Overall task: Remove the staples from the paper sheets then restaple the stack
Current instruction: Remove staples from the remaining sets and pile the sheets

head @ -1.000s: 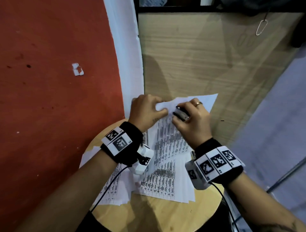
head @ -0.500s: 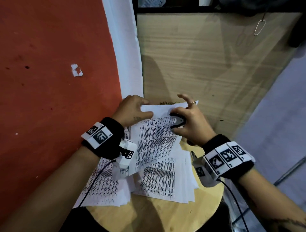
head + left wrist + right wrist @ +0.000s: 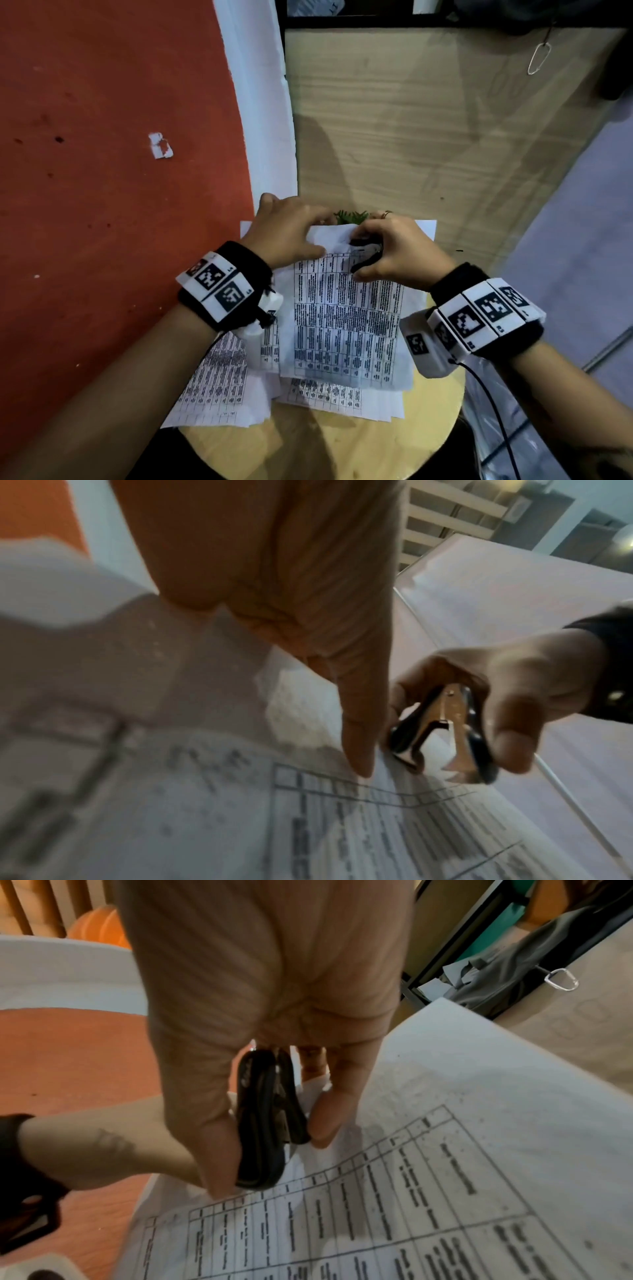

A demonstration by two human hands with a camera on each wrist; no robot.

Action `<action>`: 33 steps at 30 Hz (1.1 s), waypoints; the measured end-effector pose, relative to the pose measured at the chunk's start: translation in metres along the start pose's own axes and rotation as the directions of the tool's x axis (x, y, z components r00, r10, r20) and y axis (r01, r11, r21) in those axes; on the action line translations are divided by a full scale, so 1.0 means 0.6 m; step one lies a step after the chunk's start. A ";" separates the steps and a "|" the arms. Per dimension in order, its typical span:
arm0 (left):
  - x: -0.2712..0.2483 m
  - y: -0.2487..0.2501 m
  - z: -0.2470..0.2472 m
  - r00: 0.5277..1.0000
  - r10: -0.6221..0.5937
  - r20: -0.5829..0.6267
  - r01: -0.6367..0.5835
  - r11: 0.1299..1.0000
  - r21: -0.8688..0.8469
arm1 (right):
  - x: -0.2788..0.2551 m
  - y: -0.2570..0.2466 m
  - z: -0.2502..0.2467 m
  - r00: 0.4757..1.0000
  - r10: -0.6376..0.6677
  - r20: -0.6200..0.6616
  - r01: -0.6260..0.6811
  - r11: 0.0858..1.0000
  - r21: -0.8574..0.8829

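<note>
On the round stool [image 3: 342, 445], printed sheets [image 3: 346, 315] lie stacked. The left hand [image 3: 287, 233] presses their top edge with straight fingers, while the right hand [image 3: 394, 253] pinches a black staple remover [image 3: 364, 255] just beside it.
</note>
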State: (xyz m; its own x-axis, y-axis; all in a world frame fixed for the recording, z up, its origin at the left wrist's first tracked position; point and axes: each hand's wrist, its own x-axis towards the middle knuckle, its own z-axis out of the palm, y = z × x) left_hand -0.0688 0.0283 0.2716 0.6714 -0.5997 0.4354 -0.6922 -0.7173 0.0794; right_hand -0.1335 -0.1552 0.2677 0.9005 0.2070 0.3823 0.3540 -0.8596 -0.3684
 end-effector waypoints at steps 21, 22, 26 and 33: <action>0.005 -0.004 -0.004 0.995 -0.041 0.088 0.080 0.858 -0.507 | -0.029 -0.008 0.013 0.977 0.080 -0.200 -0.010 0.944 0.331; 0.005 -0.004 -0.006 0.994 -0.046 0.096 0.090 0.838 -0.538 | -0.031 -0.009 0.011 0.959 0.041 -0.279 0.046 0.953 0.299; 0.008 -0.001 -0.016 0.990 -0.023 0.136 0.106 0.762 -0.639 | -0.037 -0.021 0.011 0.872 -0.273 -0.406 0.267 0.961 -0.072; 0.011 0.006 -0.025 0.988 0.008 0.157 0.106 0.702 -0.704 | -0.030 -0.027 0.012 0.829 -0.447 -0.336 0.375 0.890 -0.260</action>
State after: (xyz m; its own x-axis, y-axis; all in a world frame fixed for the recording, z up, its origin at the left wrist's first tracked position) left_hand -0.0712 0.0271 0.2881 0.6987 -0.6539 0.2903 -0.6016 -0.3174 0.7330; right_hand -0.1535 -0.1416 0.2610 0.5035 0.3989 0.7664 0.5868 -0.8090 0.0355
